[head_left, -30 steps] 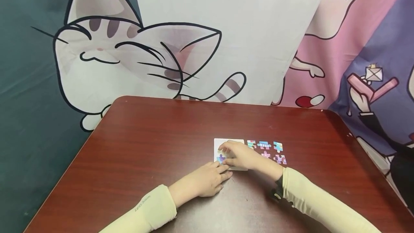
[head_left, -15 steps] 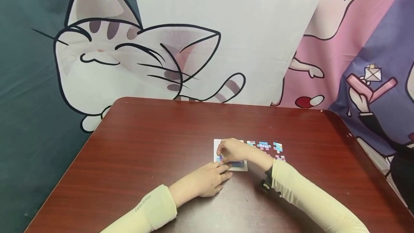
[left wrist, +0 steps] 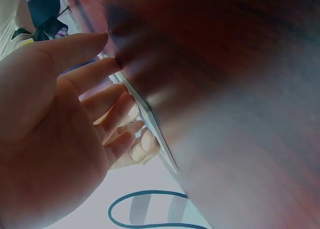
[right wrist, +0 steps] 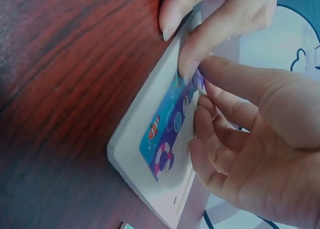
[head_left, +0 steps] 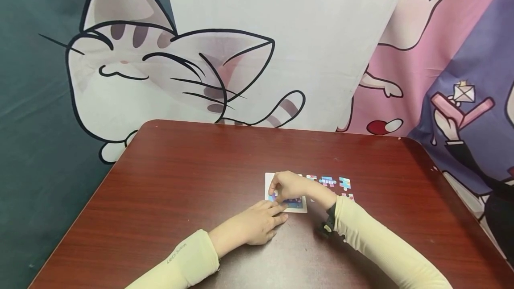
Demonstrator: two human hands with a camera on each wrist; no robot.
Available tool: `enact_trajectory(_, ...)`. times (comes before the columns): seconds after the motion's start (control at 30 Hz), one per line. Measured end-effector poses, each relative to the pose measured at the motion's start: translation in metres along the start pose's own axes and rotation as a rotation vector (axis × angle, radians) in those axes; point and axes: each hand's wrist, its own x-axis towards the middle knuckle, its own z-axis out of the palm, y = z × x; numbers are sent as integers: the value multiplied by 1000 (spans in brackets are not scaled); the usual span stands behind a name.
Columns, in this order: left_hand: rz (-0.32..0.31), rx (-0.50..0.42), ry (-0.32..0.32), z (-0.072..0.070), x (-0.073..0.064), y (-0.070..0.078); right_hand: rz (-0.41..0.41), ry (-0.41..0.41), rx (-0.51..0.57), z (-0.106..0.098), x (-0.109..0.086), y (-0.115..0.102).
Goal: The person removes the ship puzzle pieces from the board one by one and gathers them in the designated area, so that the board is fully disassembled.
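A white jigsaw puzzle board [head_left: 303,211] lies on the table, partly covered by both hands. Its lower strip holds a joined blue and purple sea picture [right wrist: 172,119] with a clownfish and a swim ring. My left hand [head_left: 259,223] lies flat with its fingers extended, fingertips resting on the board's near left edge. Above the board's left side, my right hand [head_left: 290,185] pinches a small purple puzzle piece [right wrist: 199,82] between thumb and forefinger, against the picture's end. Fingers hide most of that piece, and its exact fit cannot be seen.
Several loose puzzle pieces [head_left: 327,181] lie right of the board, some hidden behind the right forearm. The brown wooden table [head_left: 192,159] stretches around them. Behind its far edge hangs a cartoon cat curtain [head_left: 120,88].
My right hand has shifted slightly left and its fingers have drawn together at the piece on the board's left side. The strip's picture shows more now. My left hand stays put.
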Motion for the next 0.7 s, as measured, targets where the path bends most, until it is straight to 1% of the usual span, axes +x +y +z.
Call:
enact_trajectory(0.07, -6, -14, -7, 0, 1, 0, 14, -7, 9, 0, -1, -1)
enact_trajectory(0.2, -21, -36, -2, 0, 2, 1, 20, -10, -13, 2, -3, -2)
enact_trajectory(0.43, -20, 21, 26, 1, 3, 3, 44, 5, -12, 7, -6, -5)
enact_trajectory(0.6, -12, 52, 45, 1, 4, 2, 38, 31, 26, 7, -7, -4)
enact_trajectory(0.7, -4, 46, 55, 1, 4, 1, 20, 45, 40, 7, -8, -3)
